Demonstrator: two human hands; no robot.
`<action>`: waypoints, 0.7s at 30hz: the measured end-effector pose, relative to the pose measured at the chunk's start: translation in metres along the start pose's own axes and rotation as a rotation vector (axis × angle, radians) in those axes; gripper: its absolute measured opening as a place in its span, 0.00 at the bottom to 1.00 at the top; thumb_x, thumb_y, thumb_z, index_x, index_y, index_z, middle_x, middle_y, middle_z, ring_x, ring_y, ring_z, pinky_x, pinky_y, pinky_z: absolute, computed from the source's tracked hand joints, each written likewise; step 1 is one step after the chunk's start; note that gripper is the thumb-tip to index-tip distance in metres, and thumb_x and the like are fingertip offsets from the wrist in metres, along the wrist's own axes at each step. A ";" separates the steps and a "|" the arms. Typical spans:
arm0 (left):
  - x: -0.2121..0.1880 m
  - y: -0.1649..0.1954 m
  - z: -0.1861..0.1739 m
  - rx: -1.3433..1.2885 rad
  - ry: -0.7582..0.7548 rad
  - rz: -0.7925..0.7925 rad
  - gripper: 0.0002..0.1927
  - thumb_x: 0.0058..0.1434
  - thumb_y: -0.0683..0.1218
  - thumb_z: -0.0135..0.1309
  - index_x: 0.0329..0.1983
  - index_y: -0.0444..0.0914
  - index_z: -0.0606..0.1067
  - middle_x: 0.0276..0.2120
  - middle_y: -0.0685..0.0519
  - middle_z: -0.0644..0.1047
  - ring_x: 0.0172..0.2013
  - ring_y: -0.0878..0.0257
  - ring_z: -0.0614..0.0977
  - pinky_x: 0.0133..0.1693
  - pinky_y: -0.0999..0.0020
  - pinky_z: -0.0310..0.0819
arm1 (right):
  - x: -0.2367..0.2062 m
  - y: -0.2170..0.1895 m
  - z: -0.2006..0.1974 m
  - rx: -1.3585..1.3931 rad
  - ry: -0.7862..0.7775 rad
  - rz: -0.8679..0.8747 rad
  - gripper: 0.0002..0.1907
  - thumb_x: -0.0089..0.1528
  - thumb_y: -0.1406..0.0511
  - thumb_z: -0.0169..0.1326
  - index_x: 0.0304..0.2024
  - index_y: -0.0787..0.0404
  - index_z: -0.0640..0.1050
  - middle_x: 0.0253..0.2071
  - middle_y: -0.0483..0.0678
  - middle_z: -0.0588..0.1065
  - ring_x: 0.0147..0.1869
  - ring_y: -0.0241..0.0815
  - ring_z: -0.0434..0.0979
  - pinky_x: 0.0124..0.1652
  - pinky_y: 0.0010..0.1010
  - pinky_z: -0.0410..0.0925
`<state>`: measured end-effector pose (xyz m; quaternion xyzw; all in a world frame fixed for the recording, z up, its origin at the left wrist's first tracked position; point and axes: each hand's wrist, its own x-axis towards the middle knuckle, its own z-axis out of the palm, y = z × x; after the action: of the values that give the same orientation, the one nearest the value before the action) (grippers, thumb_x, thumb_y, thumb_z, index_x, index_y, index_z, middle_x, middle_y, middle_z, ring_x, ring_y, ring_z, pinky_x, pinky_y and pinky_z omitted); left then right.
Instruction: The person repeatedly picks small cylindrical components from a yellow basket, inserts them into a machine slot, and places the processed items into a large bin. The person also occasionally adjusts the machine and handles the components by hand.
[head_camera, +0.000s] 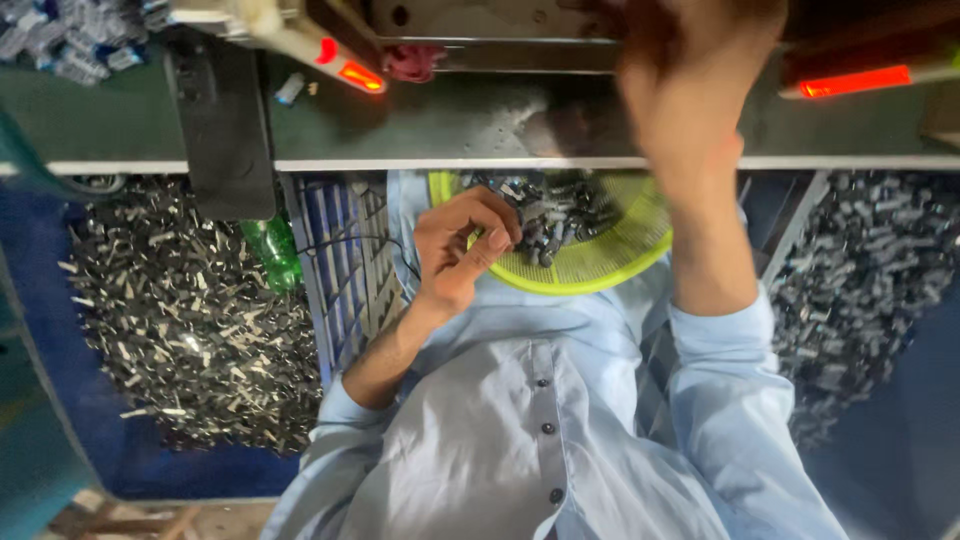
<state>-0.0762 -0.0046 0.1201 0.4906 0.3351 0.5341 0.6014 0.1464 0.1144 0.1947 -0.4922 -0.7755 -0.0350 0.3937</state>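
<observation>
A yellow-green round basket (600, 262) rests on my lap under the workbench edge and holds several small grey metal parts (556, 215). My left hand (462, 243) is at the basket's left rim, fingers curled around a few of those parts. My right hand (690, 95) is raised up to the green workbench (450, 120), blurred by motion; I cannot tell whether it holds anything. Both sleeves are light blue.
A heap of flat metal pieces (190, 320) lies on blue cloth at the left. Dark cylindrical parts (860, 280) are piled at the right. A green bottle (272, 250), a white wire crate (350, 260), a black strap (222, 120) and red-lit machine parts (850, 82) are nearby.
</observation>
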 end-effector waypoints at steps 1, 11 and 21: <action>0.002 0.002 0.001 -0.002 -0.007 0.038 0.12 0.69 0.46 0.56 0.34 0.32 0.73 0.35 0.45 0.77 0.33 0.62 0.77 0.34 0.72 0.67 | -0.010 -0.009 -0.007 -0.025 0.027 -0.009 0.07 0.60 0.71 0.59 0.41 0.62 0.80 0.43 0.58 0.76 0.50 0.65 0.72 0.59 0.50 0.60; 0.011 0.006 0.006 0.135 -0.013 -0.149 0.12 0.58 0.42 0.60 0.41 0.34 0.71 0.45 0.51 0.71 0.36 0.66 0.77 0.38 0.73 0.73 | -0.152 -0.085 0.024 0.880 -0.035 0.733 0.06 0.60 0.77 0.61 0.38 0.68 0.78 0.43 0.52 0.80 0.49 0.42 0.82 0.47 0.27 0.75; 0.024 0.027 0.006 0.489 -0.163 0.143 0.11 0.57 0.34 0.61 0.41 0.36 0.74 0.34 0.48 0.76 0.34 0.54 0.81 0.38 0.67 0.74 | -0.168 -0.063 0.020 1.133 0.089 0.779 0.18 0.65 0.79 0.60 0.51 0.66 0.66 0.50 0.57 0.78 0.52 0.42 0.80 0.53 0.30 0.75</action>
<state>-0.0740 0.0159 0.1504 0.6852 0.3691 0.4370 0.4509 0.1198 -0.0329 0.0931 -0.4514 -0.4238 0.4998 0.6056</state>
